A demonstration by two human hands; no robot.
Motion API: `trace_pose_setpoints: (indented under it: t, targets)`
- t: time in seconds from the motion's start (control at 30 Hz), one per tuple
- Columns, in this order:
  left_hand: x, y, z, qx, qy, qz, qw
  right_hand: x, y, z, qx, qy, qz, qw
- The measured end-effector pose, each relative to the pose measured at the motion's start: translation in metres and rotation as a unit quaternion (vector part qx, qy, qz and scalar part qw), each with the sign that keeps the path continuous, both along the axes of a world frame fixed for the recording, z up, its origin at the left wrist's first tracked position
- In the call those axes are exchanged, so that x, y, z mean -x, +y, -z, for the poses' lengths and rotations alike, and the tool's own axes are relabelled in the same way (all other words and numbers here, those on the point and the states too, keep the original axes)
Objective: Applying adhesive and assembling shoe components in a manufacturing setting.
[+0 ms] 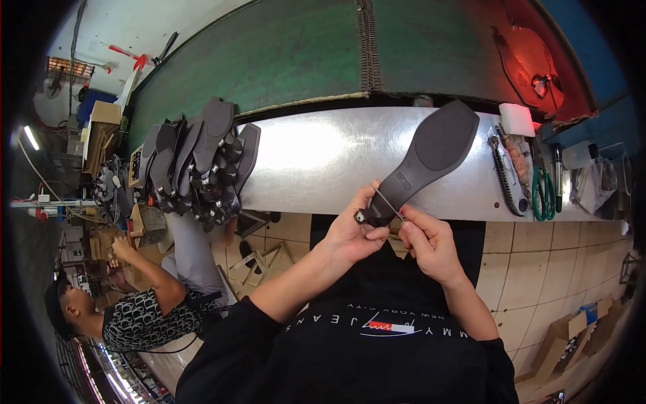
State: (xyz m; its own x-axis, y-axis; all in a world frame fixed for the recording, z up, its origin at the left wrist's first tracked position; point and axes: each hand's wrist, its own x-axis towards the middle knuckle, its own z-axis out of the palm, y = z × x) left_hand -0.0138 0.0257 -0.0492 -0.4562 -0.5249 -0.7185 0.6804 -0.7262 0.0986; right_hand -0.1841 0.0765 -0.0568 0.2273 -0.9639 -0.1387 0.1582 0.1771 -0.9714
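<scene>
My left hand (351,232) is closed around the heel end of a dark grey shoe (441,141), sole facing up. Its toe points away to the right, over the metal ledge. A small shiny piece (361,216) shows beside my left fingers. In my right hand (431,244), pinched between thumb and fingers, is a thin metal rod (389,200). The rod lies slantwise across the narrow heel end, its far tip by my left fingertips. What the rod touches there I cannot make out.
A heap of similar dark shoes (202,161) lies at the ledge's (296,158) left. To the right are a utility knife (506,175), green-handled scissors (544,193) and a white block (516,120). Beyond runs a green belt (289,54) with a red-lit shoe. A co-worker (145,306) sits left.
</scene>
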Motion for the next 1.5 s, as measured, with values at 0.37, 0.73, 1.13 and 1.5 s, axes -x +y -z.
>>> trace_pose_setpoints:
  t: [0.37, 0.73, 1.13, 1.5]
  targets:
    - [-0.007, 0.001, 0.000, 0.027, -0.036, 0.026, 0.999, 0.003, 0.001, -0.011, -0.197, -0.160, -0.023, 0.967]
    - [0.002, -0.015, 0.002, 0.332, -0.330, -0.090, 0.879, 0.000, -0.001, -0.021, -0.169, -0.167, -0.093, 0.967]
    - [0.005, -0.013, 0.014, 0.459, -0.425, -0.100, 0.774, -0.010, -0.006, -0.009, -0.243, -0.259, -0.005, 0.935]
    - [-0.004, -0.012, -0.003, 0.432, -0.426, -0.091, 0.789, -0.011, -0.010, -0.012, 0.261, 0.292, 0.089, 0.916]
